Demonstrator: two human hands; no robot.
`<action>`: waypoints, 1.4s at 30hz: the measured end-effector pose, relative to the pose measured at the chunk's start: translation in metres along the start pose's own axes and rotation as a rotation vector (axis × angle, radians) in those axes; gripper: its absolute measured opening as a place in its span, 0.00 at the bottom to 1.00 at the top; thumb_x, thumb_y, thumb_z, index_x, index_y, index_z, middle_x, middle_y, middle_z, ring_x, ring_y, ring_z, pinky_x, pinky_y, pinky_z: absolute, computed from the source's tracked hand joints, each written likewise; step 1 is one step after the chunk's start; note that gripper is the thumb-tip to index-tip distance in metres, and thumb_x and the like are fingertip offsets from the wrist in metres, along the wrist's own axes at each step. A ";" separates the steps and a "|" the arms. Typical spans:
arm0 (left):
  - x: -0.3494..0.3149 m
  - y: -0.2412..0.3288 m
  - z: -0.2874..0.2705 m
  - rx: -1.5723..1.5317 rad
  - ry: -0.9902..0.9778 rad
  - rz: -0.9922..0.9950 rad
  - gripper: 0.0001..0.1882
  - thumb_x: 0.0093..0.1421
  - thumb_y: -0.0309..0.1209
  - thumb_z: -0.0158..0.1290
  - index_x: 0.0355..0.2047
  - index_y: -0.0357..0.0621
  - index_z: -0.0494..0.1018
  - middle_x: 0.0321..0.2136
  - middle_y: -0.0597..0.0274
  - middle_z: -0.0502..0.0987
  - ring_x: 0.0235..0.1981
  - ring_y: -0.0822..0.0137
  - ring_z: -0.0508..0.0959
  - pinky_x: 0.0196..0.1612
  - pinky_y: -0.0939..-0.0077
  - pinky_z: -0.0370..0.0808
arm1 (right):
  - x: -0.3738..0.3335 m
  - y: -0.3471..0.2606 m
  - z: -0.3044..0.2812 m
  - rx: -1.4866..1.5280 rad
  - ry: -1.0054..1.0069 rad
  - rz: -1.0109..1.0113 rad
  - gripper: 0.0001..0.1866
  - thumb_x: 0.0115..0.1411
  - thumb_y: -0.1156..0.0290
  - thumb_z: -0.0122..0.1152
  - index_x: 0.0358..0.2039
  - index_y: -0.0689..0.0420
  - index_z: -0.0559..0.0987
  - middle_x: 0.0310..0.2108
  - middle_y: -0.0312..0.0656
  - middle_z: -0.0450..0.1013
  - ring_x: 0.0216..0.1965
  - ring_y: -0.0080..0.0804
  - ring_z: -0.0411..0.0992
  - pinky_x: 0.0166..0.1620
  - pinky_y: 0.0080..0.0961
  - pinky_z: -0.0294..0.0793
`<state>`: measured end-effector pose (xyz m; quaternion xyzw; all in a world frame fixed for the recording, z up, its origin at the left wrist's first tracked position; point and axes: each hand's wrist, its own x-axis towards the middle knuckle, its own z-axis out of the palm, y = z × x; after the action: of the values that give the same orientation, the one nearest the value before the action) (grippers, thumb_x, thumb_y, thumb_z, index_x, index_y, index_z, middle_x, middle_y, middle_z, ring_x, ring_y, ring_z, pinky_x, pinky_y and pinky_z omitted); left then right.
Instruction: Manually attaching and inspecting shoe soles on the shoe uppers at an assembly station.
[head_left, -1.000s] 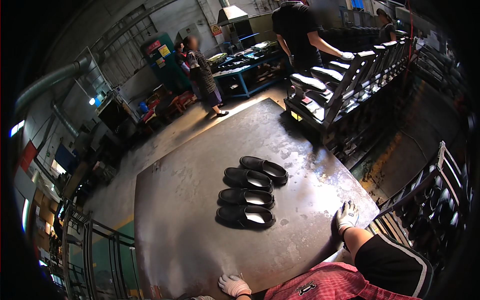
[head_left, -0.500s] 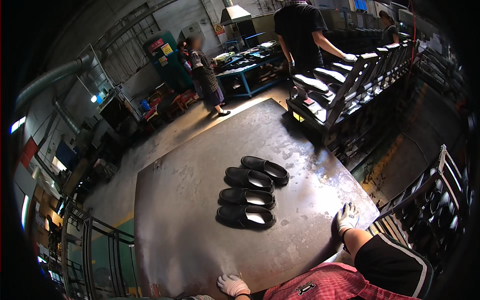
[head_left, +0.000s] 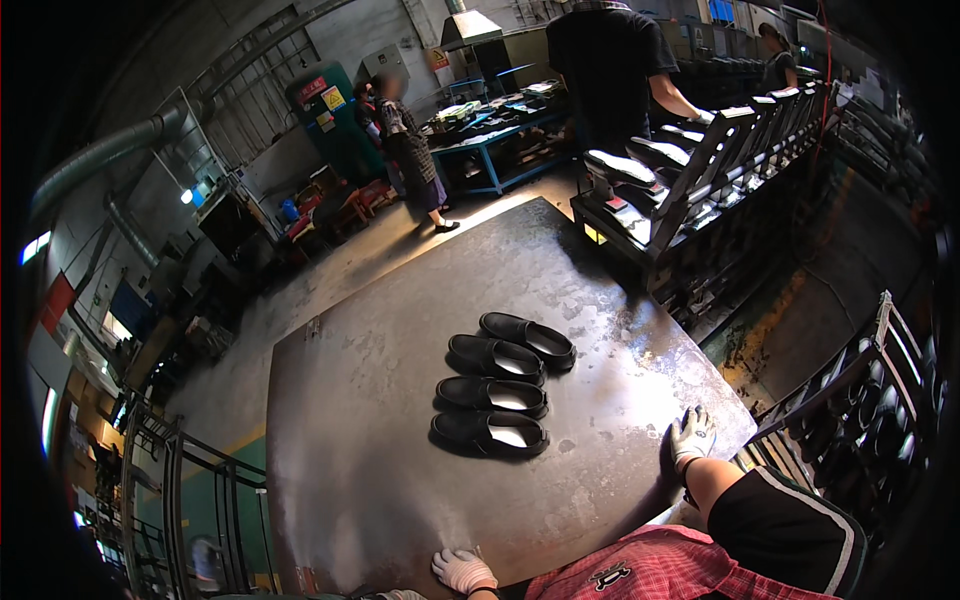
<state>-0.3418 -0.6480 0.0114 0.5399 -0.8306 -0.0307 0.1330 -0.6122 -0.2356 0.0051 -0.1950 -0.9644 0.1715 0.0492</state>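
Observation:
Several black slip-on shoes [head_left: 489,430] with pale insoles lie side by side on a worn metal-topped table [head_left: 370,400], their toes toward the left. My right hand [head_left: 692,437], in a white glove, rests flat on the table's right edge with its fingers spread. At the near edge, my left hand [head_left: 464,571], gloved as well, lies on the tabletop with its fingers stretched out. Neither hand holds anything, and both are apart from the shoes.
Beyond the table's far right corner stands a rack machine [head_left: 700,190] bearing shoe forms, with a co-worker [head_left: 610,80] behind it. A shoe rack [head_left: 880,370] stands at right, metal frames [head_left: 215,500] at left. Another person [head_left: 405,150] stands near a blue bench [head_left: 495,160].
The co-worker behind the rack machine has leaned lower and shifted slightly right. My hands and the shoes stay in place.

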 end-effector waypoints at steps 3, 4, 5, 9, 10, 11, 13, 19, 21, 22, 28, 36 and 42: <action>0.000 0.003 0.002 0.001 0.007 0.011 0.13 0.61 0.35 0.49 0.41 0.41 0.74 0.50 0.53 0.72 0.55 0.52 0.68 0.57 0.55 0.66 | 0.004 0.006 0.007 -0.008 0.020 0.006 0.30 0.59 0.52 0.55 0.59 0.55 0.72 0.64 0.48 0.61 0.67 0.50 0.54 0.68 0.49 0.50; 0.001 0.001 0.001 0.004 0.001 0.016 0.12 0.61 0.35 0.49 0.41 0.41 0.74 0.50 0.54 0.72 0.55 0.52 0.68 0.57 0.55 0.66 | 0.003 0.006 0.008 -0.012 0.028 0.009 0.30 0.59 0.51 0.56 0.58 0.55 0.72 0.64 0.48 0.61 0.67 0.51 0.54 0.68 0.49 0.50; 0.001 0.000 0.001 0.007 -0.004 0.021 0.12 0.61 0.35 0.49 0.40 0.41 0.74 0.50 0.54 0.72 0.55 0.53 0.68 0.58 0.55 0.66 | 0.003 0.006 0.008 -0.013 0.027 0.007 0.30 0.59 0.51 0.56 0.58 0.55 0.72 0.64 0.48 0.61 0.67 0.51 0.54 0.68 0.49 0.50; 0.002 -0.003 0.006 0.008 -0.001 0.028 0.13 0.61 0.35 0.48 0.40 0.40 0.74 0.49 0.55 0.72 0.55 0.53 0.68 0.58 0.56 0.66 | 0.002 0.005 0.009 -0.011 0.025 0.006 0.30 0.60 0.50 0.55 0.58 0.55 0.71 0.64 0.48 0.61 0.66 0.51 0.55 0.68 0.48 0.50; 0.002 -0.003 0.004 0.007 -0.003 0.021 0.13 0.61 0.35 0.48 0.40 0.40 0.74 0.49 0.55 0.72 0.55 0.53 0.67 0.58 0.56 0.66 | 0.002 0.005 0.009 -0.004 0.030 0.007 0.30 0.60 0.51 0.56 0.58 0.55 0.72 0.64 0.48 0.62 0.67 0.51 0.54 0.68 0.49 0.50; 0.002 -0.003 0.003 0.005 -0.005 0.014 0.13 0.61 0.35 0.48 0.39 0.40 0.74 0.48 0.55 0.72 0.55 0.54 0.67 0.58 0.56 0.65 | 0.001 0.004 0.009 -0.004 0.028 0.004 0.30 0.60 0.51 0.56 0.58 0.55 0.72 0.64 0.48 0.62 0.67 0.51 0.54 0.68 0.49 0.50; 0.003 -0.005 0.008 0.019 0.014 0.036 0.13 0.61 0.35 0.48 0.39 0.40 0.74 0.48 0.55 0.72 0.54 0.53 0.67 0.58 0.56 0.65 | 0.000 0.003 0.006 0.000 0.032 0.012 0.30 0.59 0.50 0.56 0.57 0.55 0.72 0.64 0.48 0.62 0.67 0.51 0.54 0.68 0.49 0.51; 0.002 -0.005 0.007 0.021 0.025 0.058 0.12 0.60 0.35 0.49 0.38 0.40 0.74 0.48 0.55 0.71 0.54 0.53 0.68 0.58 0.56 0.65 | 0.003 0.004 0.006 -0.012 0.015 0.011 0.31 0.59 0.49 0.58 0.57 0.55 0.73 0.64 0.48 0.62 0.67 0.50 0.54 0.67 0.48 0.51; 0.001 -0.006 0.008 0.017 0.031 0.072 0.12 0.60 0.34 0.49 0.38 0.40 0.74 0.48 0.55 0.71 0.54 0.53 0.68 0.58 0.56 0.65 | 0.003 0.003 0.005 -0.018 0.017 0.014 0.31 0.59 0.50 0.58 0.57 0.55 0.72 0.64 0.48 0.62 0.67 0.50 0.54 0.67 0.47 0.51; 0.001 -0.005 0.007 0.021 0.032 0.064 0.11 0.60 0.34 0.49 0.37 0.40 0.74 0.48 0.55 0.71 0.54 0.53 0.68 0.58 0.56 0.66 | 0.002 0.002 0.004 -0.013 0.019 0.016 0.31 0.59 0.50 0.58 0.57 0.55 0.72 0.64 0.48 0.62 0.67 0.50 0.54 0.68 0.47 0.51; 0.003 -0.008 0.010 0.030 0.035 0.052 0.10 0.61 0.33 0.48 0.36 0.40 0.75 0.49 0.55 0.71 0.54 0.52 0.68 0.55 0.55 0.67 | 0.000 0.001 0.003 -0.028 -0.015 0.024 0.30 0.61 0.51 0.54 0.59 0.54 0.71 0.66 0.46 0.60 0.68 0.49 0.53 0.69 0.45 0.49; 0.002 -0.002 0.005 -0.008 -0.006 0.001 0.12 0.60 0.34 0.49 0.39 0.39 0.74 0.51 0.56 0.71 0.56 0.53 0.67 0.58 0.55 0.66 | 0.001 0.004 0.007 -0.051 0.025 0.004 0.28 0.61 0.53 0.52 0.58 0.55 0.72 0.64 0.47 0.62 0.66 0.49 0.56 0.68 0.47 0.51; -0.001 0.000 0.002 -0.075 0.032 -0.006 0.13 0.59 0.33 0.49 0.41 0.39 0.73 0.50 0.55 0.71 0.55 0.52 0.67 0.58 0.54 0.66 | 0.002 0.003 0.002 -0.055 0.007 -0.007 0.28 0.62 0.53 0.52 0.58 0.55 0.71 0.64 0.48 0.63 0.66 0.50 0.56 0.68 0.46 0.51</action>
<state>-0.3419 -0.6475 0.0094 0.5376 -0.8249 -0.0538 0.1662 -0.6128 -0.2329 0.0026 -0.1934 -0.9694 0.1438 0.0479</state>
